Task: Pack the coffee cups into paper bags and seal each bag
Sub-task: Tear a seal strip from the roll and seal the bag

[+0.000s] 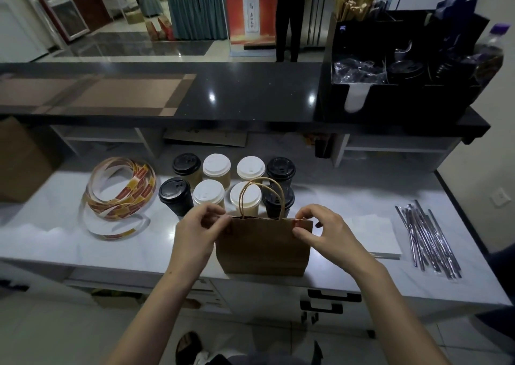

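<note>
Eight lidded coffee cups (208, 191) just behind the bag, coiled sticker strip (139, 186) left, wrapped straws (426, 239) right, brown paper bag (263, 244) upright on white counter (55, 239), left hand (195, 230) pinching its top-left corner, right hand (326, 228) pinching its top-right corner

Left hand (195, 233): bare, uncovered past wrist. Left forearm (156, 295): bare along whole visible length, sleeve edge outside view. Right hand (326, 230): bare, uncovered past wrist. Right forearm (384, 297): bare likewise. Dark grey garment (250, 360): narrow strip at bottom edge of view, cut and type unclear. Dark shoe (189, 343): rounded toe, glossy upper, partly cropped.
</note>
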`<state>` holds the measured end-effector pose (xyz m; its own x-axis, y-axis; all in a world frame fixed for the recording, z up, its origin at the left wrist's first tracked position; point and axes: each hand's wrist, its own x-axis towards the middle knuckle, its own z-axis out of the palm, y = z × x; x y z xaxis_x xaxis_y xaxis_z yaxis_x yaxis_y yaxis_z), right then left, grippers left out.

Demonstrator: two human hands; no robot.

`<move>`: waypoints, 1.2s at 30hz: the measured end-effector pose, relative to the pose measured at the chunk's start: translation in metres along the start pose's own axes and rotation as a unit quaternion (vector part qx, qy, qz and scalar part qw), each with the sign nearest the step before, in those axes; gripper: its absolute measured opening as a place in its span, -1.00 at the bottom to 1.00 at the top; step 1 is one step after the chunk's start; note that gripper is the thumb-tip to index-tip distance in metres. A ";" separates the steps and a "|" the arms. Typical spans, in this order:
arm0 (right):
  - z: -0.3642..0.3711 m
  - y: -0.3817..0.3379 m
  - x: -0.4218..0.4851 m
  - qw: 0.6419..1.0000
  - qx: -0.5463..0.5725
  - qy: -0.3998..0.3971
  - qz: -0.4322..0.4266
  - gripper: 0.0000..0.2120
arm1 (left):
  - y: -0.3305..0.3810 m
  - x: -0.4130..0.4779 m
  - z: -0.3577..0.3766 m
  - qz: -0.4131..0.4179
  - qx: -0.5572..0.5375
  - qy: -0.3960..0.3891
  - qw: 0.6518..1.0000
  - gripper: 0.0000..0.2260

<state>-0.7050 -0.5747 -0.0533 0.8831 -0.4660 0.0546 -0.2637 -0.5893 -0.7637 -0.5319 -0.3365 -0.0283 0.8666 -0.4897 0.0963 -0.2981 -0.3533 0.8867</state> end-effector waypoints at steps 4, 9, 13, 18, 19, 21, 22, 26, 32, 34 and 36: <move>-0.001 0.000 -0.002 1.000 0.026 0.001 0.012 -0.85 | -0.010 0.011 -0.007 -0.019 0.025 0.005 0.999 -0.83; -0.001 0.001 -0.004 0.997 0.062 0.006 0.035 -0.85 | -0.026 0.017 -0.005 -0.054 0.031 -0.058 0.996 -0.80; 0.002 0.005 -0.005 0.993 0.105 0.017 0.058 -0.88 | -0.036 0.015 -0.004 -0.070 0.011 -0.085 0.994 -0.78; 0.005 0.002 -0.010 0.987 0.135 0.047 0.075 -0.88 | -0.040 0.014 -0.005 -0.089 -0.048 -0.052 0.993 -0.85; 0.005 -0.001 -0.010 0.986 0.139 0.050 0.077 -0.88 | -0.039 0.014 -0.006 -0.089 -0.057 -0.045 0.993 -0.87; 0.001 -0.011 -0.011 0.983 0.150 0.064 0.081 -0.88 | -0.034 0.016 -0.009 -0.086 -0.074 -0.041 0.993 -0.89; -0.001 -0.016 -0.010 0.982 0.155 0.074 0.083 -0.89 | -0.031 0.018 -0.012 -0.087 -0.085 -0.043 0.992 -0.91; -0.005 -0.050 -0.004 0.976 0.172 0.115 0.072 -0.89 | -0.015 0.028 -0.036 -0.073 -0.115 -0.047 0.990 -0.90; 0.010 -0.117 0.025 0.970 0.198 0.139 0.031 -0.92 | -0.002 0.046 -0.101 -0.035 -0.142 -0.033 0.989 -0.88; 0.023 -0.141 0.038 0.967 0.207 0.146 0.019 -0.93 | -0.004 0.050 -0.128 -0.023 -0.149 -0.024 0.988 -0.87; 0.040 -0.166 0.051 0.964 0.218 0.154 0.011 -0.93 | -0.008 0.055 -0.157 -0.019 -0.149 -0.007 0.989 -0.84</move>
<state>-0.6005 -0.4745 0.0507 0.7042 -0.6888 0.1722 -0.0339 -0.2749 -0.9609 -0.4194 -0.2355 0.0404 0.8690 -0.4916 0.0564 -0.1329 -0.1221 0.9836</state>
